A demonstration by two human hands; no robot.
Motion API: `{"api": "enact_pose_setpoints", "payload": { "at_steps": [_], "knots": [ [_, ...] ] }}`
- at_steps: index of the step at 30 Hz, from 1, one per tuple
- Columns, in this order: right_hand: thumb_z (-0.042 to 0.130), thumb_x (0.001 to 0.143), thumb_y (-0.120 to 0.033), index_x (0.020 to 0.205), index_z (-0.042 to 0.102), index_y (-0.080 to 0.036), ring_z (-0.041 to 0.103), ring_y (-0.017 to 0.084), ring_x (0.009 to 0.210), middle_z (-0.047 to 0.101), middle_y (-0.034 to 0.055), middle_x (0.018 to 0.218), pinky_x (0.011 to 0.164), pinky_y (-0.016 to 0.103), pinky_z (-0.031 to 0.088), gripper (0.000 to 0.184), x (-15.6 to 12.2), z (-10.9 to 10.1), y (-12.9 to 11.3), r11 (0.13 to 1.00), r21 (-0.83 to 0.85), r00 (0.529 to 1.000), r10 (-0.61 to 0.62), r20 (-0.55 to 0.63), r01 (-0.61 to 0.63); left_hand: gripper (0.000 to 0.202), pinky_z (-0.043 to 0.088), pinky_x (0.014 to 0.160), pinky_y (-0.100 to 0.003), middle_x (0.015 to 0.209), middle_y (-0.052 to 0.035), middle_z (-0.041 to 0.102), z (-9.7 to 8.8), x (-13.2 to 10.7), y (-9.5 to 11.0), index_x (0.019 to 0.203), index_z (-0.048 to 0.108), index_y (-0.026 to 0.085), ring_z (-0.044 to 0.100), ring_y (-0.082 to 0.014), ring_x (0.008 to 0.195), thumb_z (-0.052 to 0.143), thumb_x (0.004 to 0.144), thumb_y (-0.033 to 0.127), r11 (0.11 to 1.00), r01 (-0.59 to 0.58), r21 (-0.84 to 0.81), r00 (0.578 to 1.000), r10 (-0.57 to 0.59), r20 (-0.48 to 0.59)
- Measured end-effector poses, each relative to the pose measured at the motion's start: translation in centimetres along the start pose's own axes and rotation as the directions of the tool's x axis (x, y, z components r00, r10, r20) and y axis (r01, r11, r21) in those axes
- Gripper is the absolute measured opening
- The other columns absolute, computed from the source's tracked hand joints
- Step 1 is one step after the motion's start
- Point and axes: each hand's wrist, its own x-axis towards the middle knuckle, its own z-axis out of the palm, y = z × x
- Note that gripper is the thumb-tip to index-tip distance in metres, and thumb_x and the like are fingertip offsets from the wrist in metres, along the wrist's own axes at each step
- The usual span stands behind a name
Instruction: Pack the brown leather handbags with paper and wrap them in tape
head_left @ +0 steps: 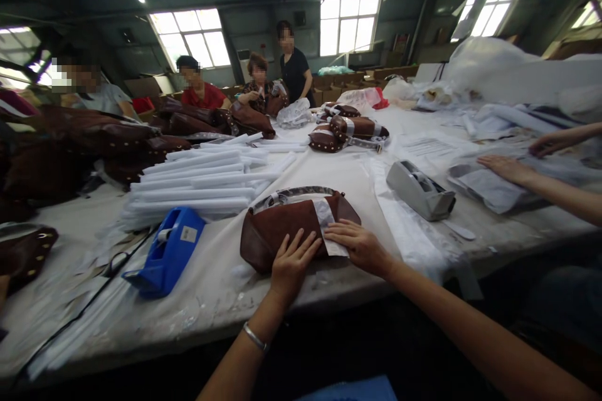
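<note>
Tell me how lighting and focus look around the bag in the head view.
Head view: the windows blow out white and the hall behind is dim. Head view, centre: the brown bag under the left hand and right hand is evenly lit and sharp. Head view, edges: wide-lens distortion bows the table.

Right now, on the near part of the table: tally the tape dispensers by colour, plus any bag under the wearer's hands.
blue tape dispenser: 1
grey tape dispenser: 1
brown bag, with the left hand and right hand flat on it: 1
Total: 3
</note>
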Motion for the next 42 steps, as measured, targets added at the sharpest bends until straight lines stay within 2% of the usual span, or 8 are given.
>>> {"api": "enact_pose_setpoints", "payload": {
  "at_steps": [4, 9, 14, 17, 21, 24, 31, 42],
  "knots": [
    [0.043, 0.087, -0.004, 0.148, 0.045, -0.022, 0.046, 0.022, 0.139, 0.056, 0.0068, 0.145, 0.117, 0.050, 0.036, 0.063, -1.6, 1.4, -0.2, 0.994, -0.098, 0.994, -0.041, 0.102, 0.051, 0.057, 0.038, 0.117, -0.050, 0.146, -0.0011, 0.054, -0.5, 0.2, -0.1, 0.144, 0.048, 0.029, 0.043, -0.0237, 0.141, 0.045, 0.093, 0.005, 0.999, -0.006, -0.045, 0.997, 0.010, 0.082],
    [0.043, 0.086, -0.005, 0.149, 0.042, -0.020, 0.043, 0.022, 0.141, 0.054, 0.0081, 0.146, 0.117, 0.049, 0.036, 0.065, -2.3, 2.0, 0.4, 0.987, -0.129, 0.990, -0.075, 0.119, 0.090, 0.069, 0.041, 0.114, -0.053, 0.153, -0.0067, 0.046, -1.9, 1.8, 0.9, 0.153, 0.034, 0.024, 0.042, -0.0264, 0.142, 0.040, 0.089, 0.000, 1.000, 0.030, -0.003, 0.974, -0.029, 0.226],
    [0.048, 0.088, -0.007, 0.143, 0.051, -0.015, 0.045, 0.026, 0.139, 0.059, 0.0134, 0.141, 0.116, 0.052, 0.038, 0.056, -2.4, 2.0, 0.3, 0.979, -0.157, 0.990, -0.114, 0.086, 0.127, 0.070, 0.033, 0.120, -0.049, 0.161, -0.0070, 0.030, -1.6, 3.0, 0.9, 0.157, 0.019, 0.024, 0.030, -0.0213, 0.148, 0.038, 0.093, 0.004, 0.970, -0.221, -0.097, 0.931, 0.239, 0.276],
    [0.045, 0.089, -0.006, 0.146, 0.046, -0.017, 0.045, 0.026, 0.140, 0.057, 0.0130, 0.143, 0.117, 0.053, 0.037, 0.058, -3.5, 1.4, -1.7, 0.984, -0.144, 0.994, -0.098, 0.050, 0.104, 0.067, 0.031, 0.121, -0.039, 0.159, -0.0051, 0.037, -1.0, 2.8, 0.3, 0.157, 0.019, 0.020, 0.032, -0.0143, 0.147, 0.035, 0.094, 0.004, 0.959, -0.209, -0.193, 0.923, 0.258, 0.285],
    [0.050, 0.096, -0.011, 0.146, 0.046, -0.023, 0.052, 0.021, 0.133, 0.062, 0.0085, 0.137, 0.116, 0.047, 0.040, 0.052, -6.0, 1.1, -5.9, 0.996, -0.083, 0.997, 0.020, -0.079, -0.027, 0.069, 0.031, 0.122, -0.037, 0.157, -0.0048, 0.040, -0.7, 2.5, 0.1, 0.155, 0.024, 0.020, 0.032, -0.0134, 0.147, 0.037, 0.091, 0.001, 0.963, -0.146, -0.226, 0.937, 0.208, 0.280],
    [0.060, 0.095, -0.024, 0.142, 0.052, -0.019, 0.057, 0.024, 0.127, 0.065, 0.0107, 0.133, 0.110, 0.045, 0.046, 0.048, -6.9, 2.3, -7.8, 0.997, -0.058, 0.999, 0.045, -0.015, -0.046, 0.070, 0.029, 0.122, -0.037, 0.158, -0.0045, 0.038, -0.8, 2.6, 0.2, 0.155, 0.026, 0.020, 0.031, -0.0137, 0.147, 0.041, 0.089, 0.002, 0.962, -0.158, -0.224, 0.934, 0.219, 0.282],
    [0.067, 0.092, -0.036, 0.118, 0.071, -0.022, 0.068, 0.024, 0.106, 0.075, 0.0057, 0.114, 0.100, 0.045, 0.050, 0.030, -5.8, 5.0, -6.5, 0.998, -0.068, 1.000, 0.013, 0.013, -0.012, 0.068, 0.037, 0.119, -0.039, 0.157, -0.0064, 0.040, -1.2, 3.3, -0.5, 0.154, 0.027, 0.020, 0.038, -0.0161, 0.144, 0.043, 0.091, 0.004, 0.952, -0.229, -0.204, 0.916, 0.281, 0.285],
    [0.059, 0.097, -0.025, 0.099, 0.073, -0.027, 0.073, 0.016, 0.094, 0.078, -0.0004, 0.100, 0.114, 0.046, 0.038, 0.014, -7.4, 2.5, -6.9, 0.991, 0.052, 0.987, 0.125, -0.104, -0.120, 0.072, 0.034, 0.121, -0.039, 0.159, -0.0037, 0.037, -2.0, 3.7, -1.1, 0.156, 0.024, 0.024, 0.035, -0.0155, 0.145, 0.040, 0.089, 0.001, 0.947, -0.196, -0.256, 0.922, 0.267, 0.281]
  ]
}}
